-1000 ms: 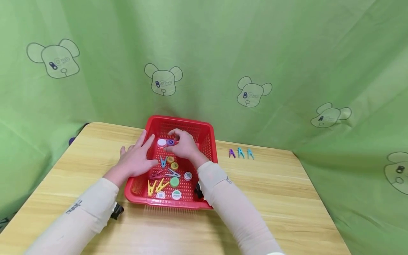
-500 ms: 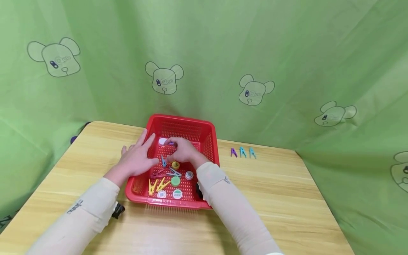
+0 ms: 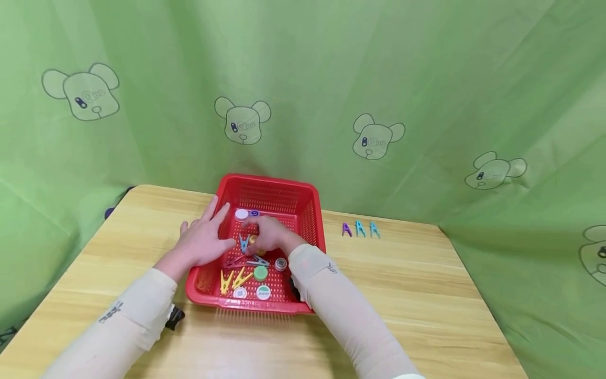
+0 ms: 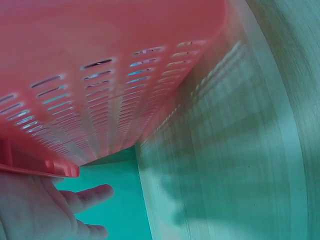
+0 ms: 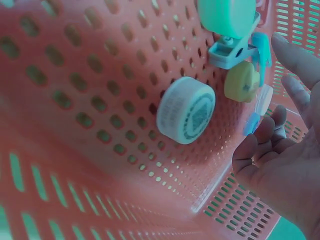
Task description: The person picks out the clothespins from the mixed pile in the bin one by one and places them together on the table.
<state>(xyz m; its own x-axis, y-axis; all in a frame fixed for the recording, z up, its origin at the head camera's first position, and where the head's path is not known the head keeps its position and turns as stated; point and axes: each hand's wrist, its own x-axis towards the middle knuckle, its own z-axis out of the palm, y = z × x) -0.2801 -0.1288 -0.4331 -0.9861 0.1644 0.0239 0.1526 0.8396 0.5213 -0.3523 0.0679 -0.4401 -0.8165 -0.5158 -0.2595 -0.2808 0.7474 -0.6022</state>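
Inside the red basket (image 3: 310,221), my right hand (image 3: 271,234) reaches down with thumb and forefinger spread and nothing held. A blue clothespin (image 3: 243,243) lies close to its fingertips, with yellow bottle caps (image 5: 241,82) beside it, partly covered by the hand in the head view. My left hand (image 3: 201,239) lies over the basket's left rim, its fingers spread. Nearer the front are a dark red clothespin (image 3: 233,262), a grey clothespin (image 5: 232,52), two yellow clothespins (image 3: 226,281) and a green cap (image 3: 260,272).
More caps lie in the basket: a white cap (image 3: 241,214) next to a purple cap (image 3: 254,213) at the back, and a printed white cap (image 5: 187,110) on the right. A purple clothespin (image 3: 347,229) and two blue clothespins (image 3: 360,228) stand in a row on the wooden table (image 3: 402,284).
My right hand has moved from the purple cap at the back toward the blue clothespin nearer the front. The purple cap shows uncovered again. My left hand stays at the rim.
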